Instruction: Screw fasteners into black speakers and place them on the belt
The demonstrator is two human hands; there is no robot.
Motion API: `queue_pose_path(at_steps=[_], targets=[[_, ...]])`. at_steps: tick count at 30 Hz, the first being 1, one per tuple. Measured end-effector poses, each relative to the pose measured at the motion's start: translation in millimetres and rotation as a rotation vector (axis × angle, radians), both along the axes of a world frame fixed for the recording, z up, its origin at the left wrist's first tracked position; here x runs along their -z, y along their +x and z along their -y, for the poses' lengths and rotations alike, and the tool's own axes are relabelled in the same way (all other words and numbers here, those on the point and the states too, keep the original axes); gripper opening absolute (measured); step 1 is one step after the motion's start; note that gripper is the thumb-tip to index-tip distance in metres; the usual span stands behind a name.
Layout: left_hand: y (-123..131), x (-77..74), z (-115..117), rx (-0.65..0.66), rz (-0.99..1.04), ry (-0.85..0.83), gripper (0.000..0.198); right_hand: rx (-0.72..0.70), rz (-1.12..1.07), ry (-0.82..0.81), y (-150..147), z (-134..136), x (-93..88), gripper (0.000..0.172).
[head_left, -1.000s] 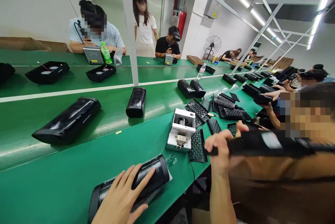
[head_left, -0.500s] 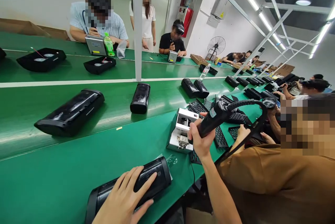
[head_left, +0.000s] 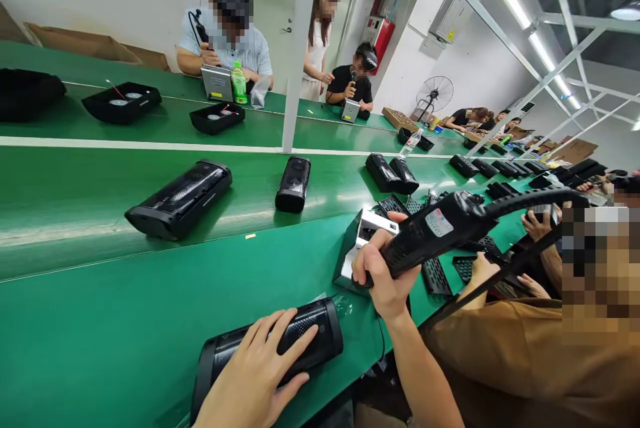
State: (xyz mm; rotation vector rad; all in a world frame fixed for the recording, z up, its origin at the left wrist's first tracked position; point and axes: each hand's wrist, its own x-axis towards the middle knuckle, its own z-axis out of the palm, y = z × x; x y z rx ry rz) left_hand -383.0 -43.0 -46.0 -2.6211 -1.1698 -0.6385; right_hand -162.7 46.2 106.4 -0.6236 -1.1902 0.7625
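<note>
My left hand (head_left: 250,381) lies flat, fingers spread, on top of a black cylindrical speaker (head_left: 315,325) that rests on its side at the near edge of the green bench (head_left: 125,335). My right hand is out of view. Just to the right, a co-worker in a brown shirt grips a black electric screwdriver (head_left: 440,231) in one hand (head_left: 383,281), with its tip pointing down beside a white box-shaped device (head_left: 367,228).
More black speakers (head_left: 180,198) (head_left: 293,183) (head_left: 393,173) lie on the green conveyor belt. Black grilles (head_left: 435,275) are piled by the co-worker. Black trays (head_left: 123,101) (head_left: 217,118) sit on the far lane. A white post (head_left: 297,48) rises mid-bench, with other people working beyond it.
The co-worker has swapped a black grille for the electric screwdriver and brought it towards the white device. My left hand has stayed on the speaker. The view has shifted.
</note>
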Motion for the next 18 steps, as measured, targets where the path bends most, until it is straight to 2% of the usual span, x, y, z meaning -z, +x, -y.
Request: queue_pose_path(at_steps=[5,9,12,18], targets=[[0,-1.7,1,-0.019,-0.015,0.023,0.079,0.020,0.031,-0.006,2,4,3.5,0.043],[-1,-0.5,2,-0.008,-0.009,0.025,0.074,0.023,0.071,-0.007,0,4,8.8,0.039],[0,1.4,1,-0.003,-0.002,0.055,0.071,0.039,0.125,-0.035,-3,5,28.1,0.040],[-7,15.7,-15,0.061,-0.136,0.234,0.071,0.069,0.202,-0.079,-4,14,84.8,0.025]])
